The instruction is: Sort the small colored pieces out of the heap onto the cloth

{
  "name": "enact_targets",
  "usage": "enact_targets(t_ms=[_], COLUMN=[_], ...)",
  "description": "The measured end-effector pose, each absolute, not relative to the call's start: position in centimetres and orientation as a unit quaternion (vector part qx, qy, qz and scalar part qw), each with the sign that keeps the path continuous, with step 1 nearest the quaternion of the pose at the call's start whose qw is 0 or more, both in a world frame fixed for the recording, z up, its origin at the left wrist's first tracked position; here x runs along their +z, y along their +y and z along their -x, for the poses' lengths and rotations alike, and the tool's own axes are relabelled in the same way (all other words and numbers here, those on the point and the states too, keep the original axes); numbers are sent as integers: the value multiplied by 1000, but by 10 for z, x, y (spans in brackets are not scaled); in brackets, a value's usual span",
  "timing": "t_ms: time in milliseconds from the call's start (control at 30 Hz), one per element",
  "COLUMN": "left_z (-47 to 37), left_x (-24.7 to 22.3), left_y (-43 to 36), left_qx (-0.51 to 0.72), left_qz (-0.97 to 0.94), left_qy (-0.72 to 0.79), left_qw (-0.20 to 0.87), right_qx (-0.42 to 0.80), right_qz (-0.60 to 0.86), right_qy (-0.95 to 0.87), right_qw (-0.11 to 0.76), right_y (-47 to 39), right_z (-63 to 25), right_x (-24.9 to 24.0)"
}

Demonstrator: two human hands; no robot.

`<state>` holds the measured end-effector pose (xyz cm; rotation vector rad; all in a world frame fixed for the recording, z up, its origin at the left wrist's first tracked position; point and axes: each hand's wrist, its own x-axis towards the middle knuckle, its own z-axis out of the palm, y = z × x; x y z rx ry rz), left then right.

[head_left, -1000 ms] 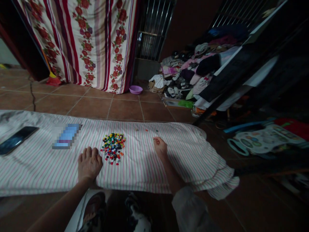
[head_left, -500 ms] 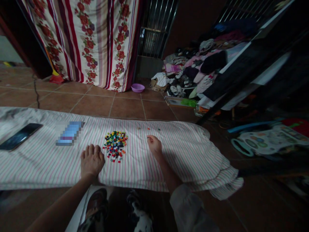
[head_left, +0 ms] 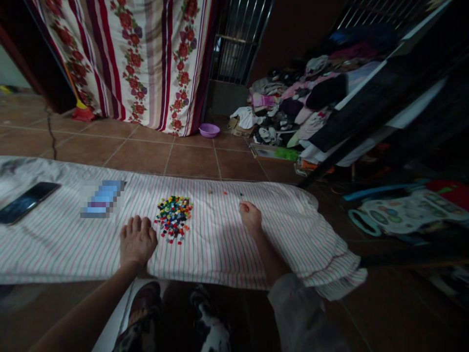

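Observation:
A heap of small multicoloured pieces (head_left: 173, 220) lies on the striped cloth (head_left: 205, 254). Just left of the heap, my left hand (head_left: 138, 240) rests flat on the cloth, fingers spread a little, holding nothing. To the right, my right hand (head_left: 251, 216) is over the cloth with its fingers pinched together; whatever is between the fingertips is too small to name. Beyond it lie a tiny dark green piece (head_left: 241, 194), an orange-red piece (head_left: 225, 193) and a tan piece (head_left: 210, 192), set apart in a loose row.
A black phone (head_left: 28, 202) and a blurred blue item (head_left: 103, 198) lie on the left of the cloth. Past the far edge are a purple basin (head_left: 209, 130), a flowered curtain (head_left: 150, 63) and heaped clothes (head_left: 293, 102). A colourful toy (head_left: 399, 212) sits at right.
My right hand has moved to the right, from below the orange-red piece to near the dark green one, its fingers still pinched. My left hand stays beside the heap. The view has shifted slightly.

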<state>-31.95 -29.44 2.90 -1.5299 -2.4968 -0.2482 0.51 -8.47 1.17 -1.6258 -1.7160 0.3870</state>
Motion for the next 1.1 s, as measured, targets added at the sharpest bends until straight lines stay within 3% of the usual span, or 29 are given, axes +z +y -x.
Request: enact_targets(t_ms=[200, 533, 1100], left_z=[319, 320, 321], left_x=[32, 27, 23], left_y=[-295, -294, -293], left_qx=[-83, -71, -88], left_qz=[519, 516, 512], left_qy=[-844, -847, -849], left_qw=[103, 108, 98], right_qx=[176, 70, 71], right_qz=[554, 680, 639], right_qy=[-730, -636, -706], right_qw=[360, 357, 297], right_y=[-105, -30, -12], right_z=[37, -3, -6], right_x=[-1, 8, 2])
